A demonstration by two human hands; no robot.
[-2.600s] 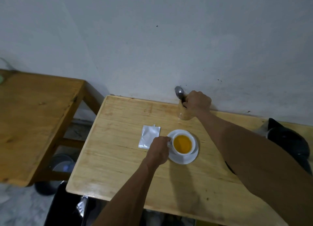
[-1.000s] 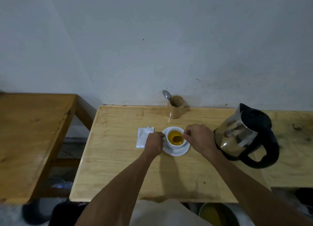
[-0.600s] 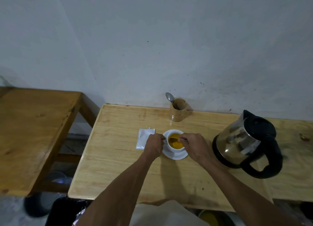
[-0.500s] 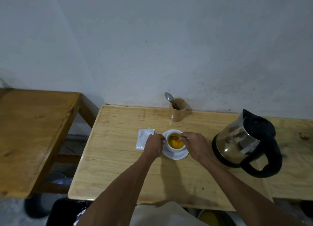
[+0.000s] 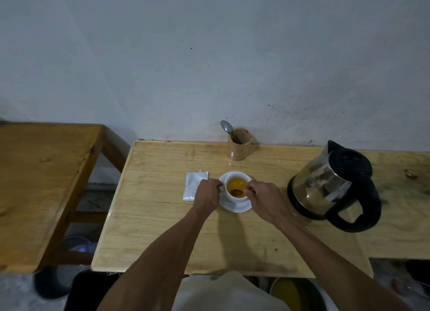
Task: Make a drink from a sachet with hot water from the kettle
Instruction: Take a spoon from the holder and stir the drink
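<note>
Both forearms extend forward from the lower frame edge, converging toward centre. Left hand [image 5: 207,195] is curled, knuckles up, fingers pinched closed at its right side. Right hand [image 5: 264,200] is curled likewise, thumb and forefinger pinched closed at its left tip.

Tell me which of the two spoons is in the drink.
The spoon pinched by the right hand, its bowl in the orange drink. The other spoon stands in the wooden holder.
</note>
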